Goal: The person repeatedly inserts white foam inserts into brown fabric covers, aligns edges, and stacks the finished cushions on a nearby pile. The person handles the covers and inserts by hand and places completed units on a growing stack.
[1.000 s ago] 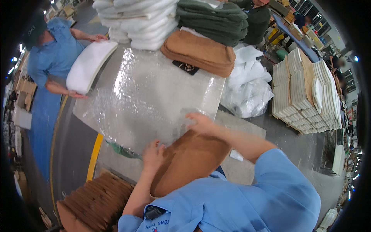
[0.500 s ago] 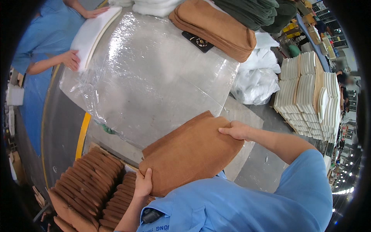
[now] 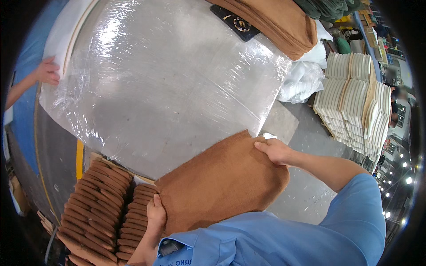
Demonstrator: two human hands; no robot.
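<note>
Between my two hands hangs a brown fabric cushion cover (image 3: pixel 217 177), held flat in front of my body below the table's near edge. My left hand (image 3: pixel 156 213) grips its lower left corner. Up at its right end, my right hand (image 3: pixel 274 151) pinches the edge with the thumb on top. The cover looks smooth on its upper face; whatever is inside or beneath it is hidden. Beside my left forearm stand rows of brown cushions (image 3: pixel 95 204), packed upright in stacks.
A table covered in clear plastic film (image 3: pixel 168 97) fills the middle. Folded brown covers (image 3: pixel 284 22) and a black phone-like slab (image 3: pixel 235 23) lie at its far edge. A co-worker's hand (image 3: pixel 48 71) touches a white foam pad (image 3: pixel 60 35). White pads (image 3: pixel 350 97) stand stacked at right.
My view has shifted, so the table's far items sit higher. The cover has been spread flatter, and its folded back flap no longer shows apart. Both hands keep hold of it.
</note>
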